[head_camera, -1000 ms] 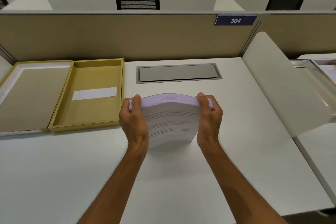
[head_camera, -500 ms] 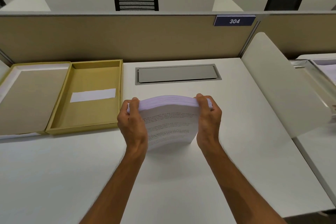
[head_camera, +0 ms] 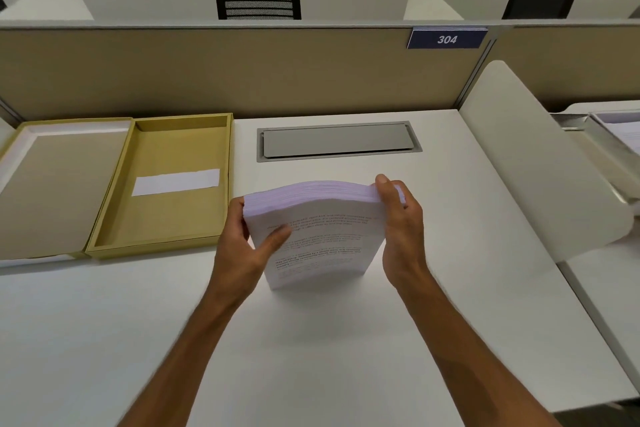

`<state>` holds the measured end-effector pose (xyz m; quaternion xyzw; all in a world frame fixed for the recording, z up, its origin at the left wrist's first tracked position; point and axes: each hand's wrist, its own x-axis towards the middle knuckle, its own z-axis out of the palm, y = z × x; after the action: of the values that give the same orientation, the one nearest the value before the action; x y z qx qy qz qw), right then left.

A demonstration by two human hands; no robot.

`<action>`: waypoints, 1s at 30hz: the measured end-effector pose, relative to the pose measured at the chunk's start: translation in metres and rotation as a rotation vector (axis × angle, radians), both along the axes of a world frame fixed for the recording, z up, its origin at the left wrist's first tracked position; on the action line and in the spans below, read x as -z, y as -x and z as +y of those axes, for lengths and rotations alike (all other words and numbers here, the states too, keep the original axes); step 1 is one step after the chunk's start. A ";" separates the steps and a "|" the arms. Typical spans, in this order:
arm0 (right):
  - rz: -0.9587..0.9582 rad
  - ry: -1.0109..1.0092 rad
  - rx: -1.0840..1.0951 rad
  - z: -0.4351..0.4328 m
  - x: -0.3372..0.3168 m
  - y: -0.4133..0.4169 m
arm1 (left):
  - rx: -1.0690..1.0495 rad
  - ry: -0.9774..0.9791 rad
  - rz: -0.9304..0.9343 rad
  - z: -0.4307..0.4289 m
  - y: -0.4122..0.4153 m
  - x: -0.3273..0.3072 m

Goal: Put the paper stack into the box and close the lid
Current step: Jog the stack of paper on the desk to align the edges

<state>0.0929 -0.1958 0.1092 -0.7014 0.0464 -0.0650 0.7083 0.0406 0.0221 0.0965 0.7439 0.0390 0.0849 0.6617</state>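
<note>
A thick stack of printed white paper [head_camera: 322,239] stands on its lower edge on the white desk, tilted toward me, at the centre. My left hand [head_camera: 242,250] grips its left side, thumb across the printed front page. My right hand [head_camera: 401,229] clamps the upper right corner. To the left lies a shallow yellow box [head_camera: 104,239], open, with a white slip [head_camera: 176,181] on its floor. Its lid [head_camera: 52,191] lies flat, hinged open at the far left.
A grey cable hatch [head_camera: 337,140] is set into the desk behind the stack. A tan partition [head_camera: 242,69] bearing a sign "304" runs along the back. A white divider panel [head_camera: 540,163] stands on the right, with a metal tray [head_camera: 602,135] beyond it.
My left hand has shifted lower on the stack's left side, with the thumb now on the front page. The stack has tipped slightly and its left top corner is uncovered.
</note>
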 end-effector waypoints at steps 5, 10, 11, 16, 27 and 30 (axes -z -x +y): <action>-0.043 -0.033 -0.253 -0.039 0.008 0.010 | 0.003 -0.044 -0.006 0.018 0.003 0.011; 0.013 0.121 -0.337 -0.058 0.025 0.016 | -0.003 -0.054 0.025 0.025 0.004 0.022; 0.005 0.148 -0.331 -0.058 0.026 0.016 | -0.009 -0.056 0.041 0.026 0.005 0.025; 0.043 0.239 -0.297 -0.063 0.040 0.015 | -0.021 -0.087 0.079 0.031 0.012 0.038; 0.050 0.171 -0.272 -0.052 0.046 0.000 | -0.192 -0.157 0.065 0.019 0.013 0.028; 0.039 0.206 -0.323 -0.046 0.045 -0.007 | -0.189 -0.162 0.048 0.025 0.014 0.019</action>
<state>0.0997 -0.2417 0.0646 -0.7697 -0.0599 0.0587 0.6329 0.0262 0.0471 0.0771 0.7899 0.1178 0.1319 0.5872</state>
